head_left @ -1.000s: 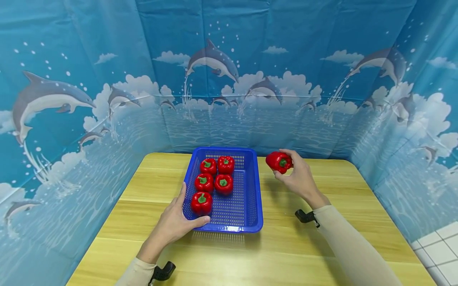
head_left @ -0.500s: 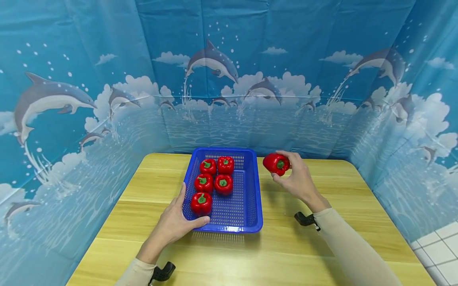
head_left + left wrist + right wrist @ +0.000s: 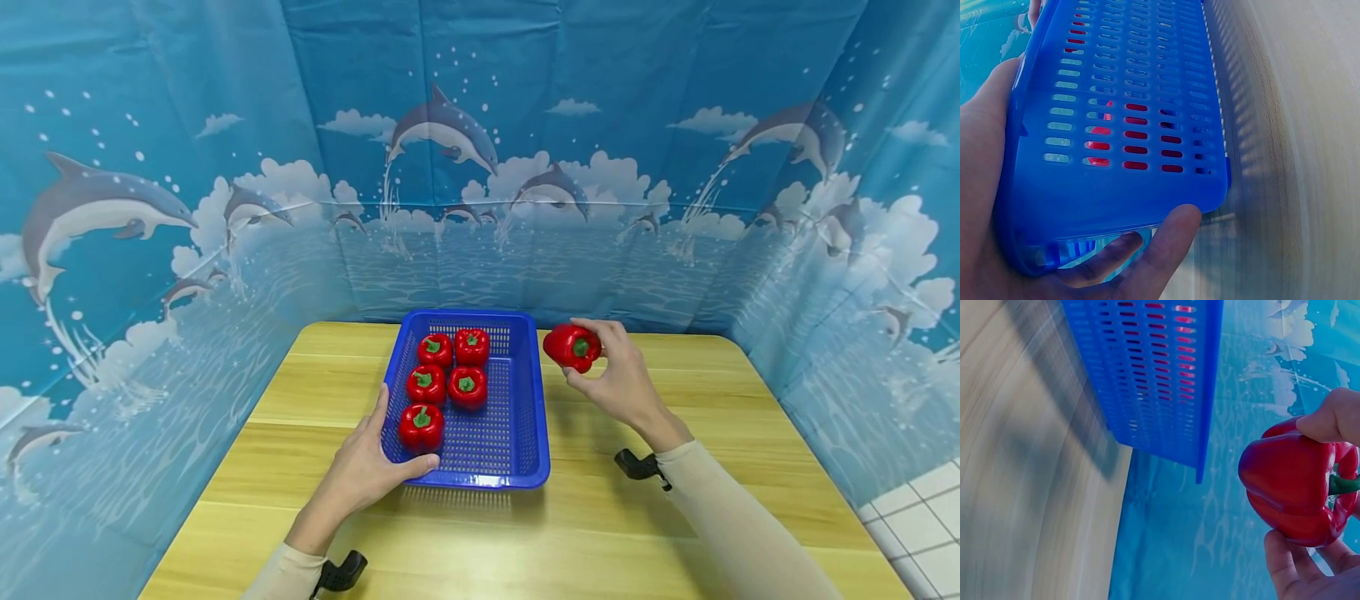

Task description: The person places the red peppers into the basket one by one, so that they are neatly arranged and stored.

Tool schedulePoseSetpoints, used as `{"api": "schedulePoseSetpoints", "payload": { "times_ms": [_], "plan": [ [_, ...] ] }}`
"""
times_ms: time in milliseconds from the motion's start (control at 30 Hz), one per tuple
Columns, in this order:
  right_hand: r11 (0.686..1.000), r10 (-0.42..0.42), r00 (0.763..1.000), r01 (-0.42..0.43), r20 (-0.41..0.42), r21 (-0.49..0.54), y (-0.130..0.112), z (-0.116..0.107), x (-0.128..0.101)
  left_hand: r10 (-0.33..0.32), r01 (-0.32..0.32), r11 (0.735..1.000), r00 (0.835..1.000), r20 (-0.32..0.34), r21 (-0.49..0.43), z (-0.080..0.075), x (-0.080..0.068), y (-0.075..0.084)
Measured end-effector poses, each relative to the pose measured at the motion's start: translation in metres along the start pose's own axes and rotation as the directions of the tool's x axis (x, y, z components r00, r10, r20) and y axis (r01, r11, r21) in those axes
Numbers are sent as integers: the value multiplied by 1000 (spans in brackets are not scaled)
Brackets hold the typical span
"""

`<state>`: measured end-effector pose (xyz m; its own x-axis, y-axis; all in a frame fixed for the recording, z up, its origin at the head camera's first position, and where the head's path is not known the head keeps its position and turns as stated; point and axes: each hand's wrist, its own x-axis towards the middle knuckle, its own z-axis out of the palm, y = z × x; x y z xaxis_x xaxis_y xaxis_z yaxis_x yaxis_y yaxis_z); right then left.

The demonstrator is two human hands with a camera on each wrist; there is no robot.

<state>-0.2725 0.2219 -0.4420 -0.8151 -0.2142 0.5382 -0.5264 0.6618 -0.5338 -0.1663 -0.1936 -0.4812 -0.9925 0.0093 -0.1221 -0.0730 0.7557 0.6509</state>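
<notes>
A blue plastic basket (image 3: 487,481) with slotted walls stands on the table, holding several red bell peppers (image 3: 467,387) with green stems, mostly along its left side. My left hand (image 3: 367,467) grips the near left corner; in the left wrist view its fingertips (image 3: 1180,228) bend against the wall while the thumb side lies along the rim. To the right of the basket, my right hand (image 3: 622,383) holds another red bell pepper (image 3: 562,346) in the air, tilted so its stem faces right and toward me. The right wrist view shows this held pepper (image 3: 1288,481) between thumb and fingers.
The wooden table (image 3: 660,517) reaches out on both sides and in front of the basket. A blue dolphin-print curtain (image 3: 480,258) hangs behind the table and along both sides. White tiles (image 3: 922,517) show at the lower right.
My right hand has moved slightly left with the bell pepper, closer to the basket's right rim. The left hand and the basket stay practically where they were.
</notes>
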Motion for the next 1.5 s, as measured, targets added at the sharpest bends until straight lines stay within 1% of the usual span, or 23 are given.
{"api": "schedulePoseSetpoints", "payload": {
  "times_ms": [400,733,1033,1267,1500],
  "plan": [
    [999,-40,999,39,16,13,-17,0,-2,-5,5,1000,1000,0,-1,0,-1,0],
    [998,-68,997,67,25,12,-28,-2,-1,7,-7,1000,1000,-5,-6,0,0,0],
    [996,-86,995,84,58,29,-41,-3,0,-12,12,1000,1000,-1,-3,0,0,0],
    [997,-74,989,71,125,27,-51,-2,0,-13,13,1000,1000,-1,-2,0,1,0],
    [997,-78,977,75,196,26,-58,1,0,-5,5,1000,1000,-3,-2,0,0,0]
  ]
}}
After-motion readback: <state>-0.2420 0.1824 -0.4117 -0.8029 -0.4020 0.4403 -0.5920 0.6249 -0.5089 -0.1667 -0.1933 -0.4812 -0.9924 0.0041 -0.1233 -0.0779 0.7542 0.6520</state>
